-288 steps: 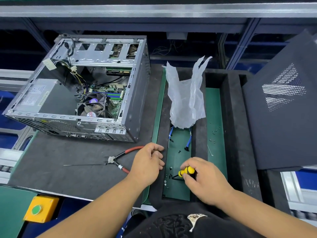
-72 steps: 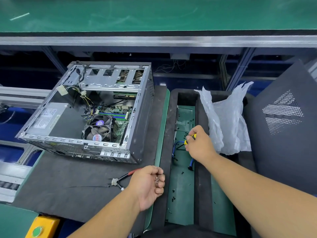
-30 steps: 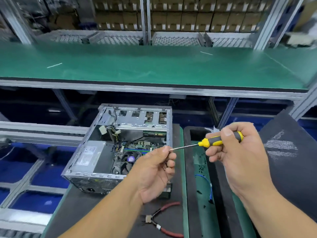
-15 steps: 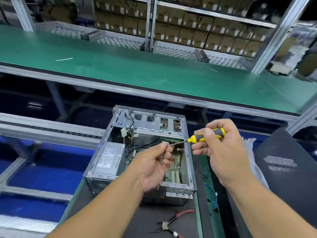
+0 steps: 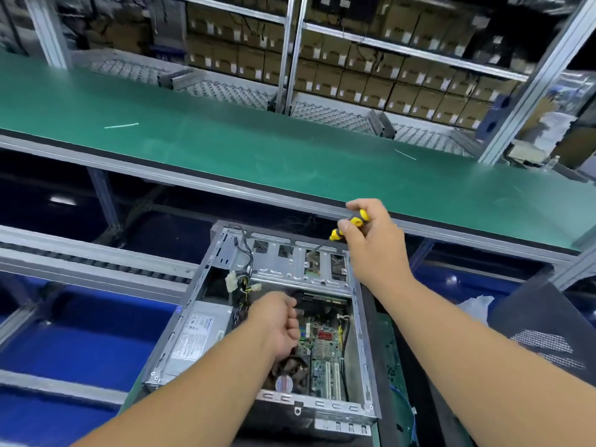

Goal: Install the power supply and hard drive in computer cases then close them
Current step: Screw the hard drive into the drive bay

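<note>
The right hand is gripping a yellow-and-black screwdriver and angling its tip down at the drive cage, at the 12 o'clock end of the open case. The left hand is hovering curled over the case's middle; whether it is holding anything I cannot tell. The case is lying on its side on the table, with the power supply already seated in its 9 o'clock corner and the motherboard exposed toward 3 o'clock.

I judge the step in hand to be screw-fastening at the drive cage, part of mounting the hard drive; no drive is plainly showing there. The next move is calling for the tip to seat square in a screw and turn without slipping onto the board below. The dark perforated side panel is waiting at 3 o'clock, so closing is not yet done.

The supply's white label is carrying print too small to read; no brand is legible.
</note>
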`<state>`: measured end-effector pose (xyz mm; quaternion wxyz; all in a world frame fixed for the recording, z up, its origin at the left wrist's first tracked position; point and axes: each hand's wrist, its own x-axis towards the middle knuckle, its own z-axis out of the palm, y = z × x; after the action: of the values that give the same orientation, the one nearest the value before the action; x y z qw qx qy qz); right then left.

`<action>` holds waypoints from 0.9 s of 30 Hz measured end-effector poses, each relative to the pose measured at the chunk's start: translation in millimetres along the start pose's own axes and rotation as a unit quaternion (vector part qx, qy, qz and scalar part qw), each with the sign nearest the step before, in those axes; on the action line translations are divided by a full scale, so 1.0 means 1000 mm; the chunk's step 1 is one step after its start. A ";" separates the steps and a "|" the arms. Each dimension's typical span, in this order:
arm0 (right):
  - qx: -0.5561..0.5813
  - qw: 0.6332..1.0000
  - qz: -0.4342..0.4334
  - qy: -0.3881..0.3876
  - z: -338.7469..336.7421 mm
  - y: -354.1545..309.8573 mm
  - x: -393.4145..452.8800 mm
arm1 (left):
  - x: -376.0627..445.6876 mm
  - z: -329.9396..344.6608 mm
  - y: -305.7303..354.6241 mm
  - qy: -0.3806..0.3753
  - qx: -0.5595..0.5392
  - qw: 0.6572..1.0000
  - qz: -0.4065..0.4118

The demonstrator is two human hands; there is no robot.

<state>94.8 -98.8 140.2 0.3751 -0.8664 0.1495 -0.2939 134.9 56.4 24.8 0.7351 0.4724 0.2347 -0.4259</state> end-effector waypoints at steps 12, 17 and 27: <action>-0.116 0.987 0.004 -0.110 0.055 0.055 0.059 | 0.084 0.006 0.001 -0.098 0.136 0.985 -0.045; -0.130 0.986 -0.007 -0.107 0.058 0.065 0.059 | 0.095 0.007 -0.003 -0.091 0.092 0.992 -0.004; -0.160 0.978 -0.035 -0.129 0.063 0.061 0.063 | 0.094 0.010 -0.007 -0.089 0.118 0.988 0.049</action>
<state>181.4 -134.5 85.9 0.2370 -0.9505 0.1146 -0.1650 178.5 8.4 -44.8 0.7120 0.5273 0.0930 -0.4542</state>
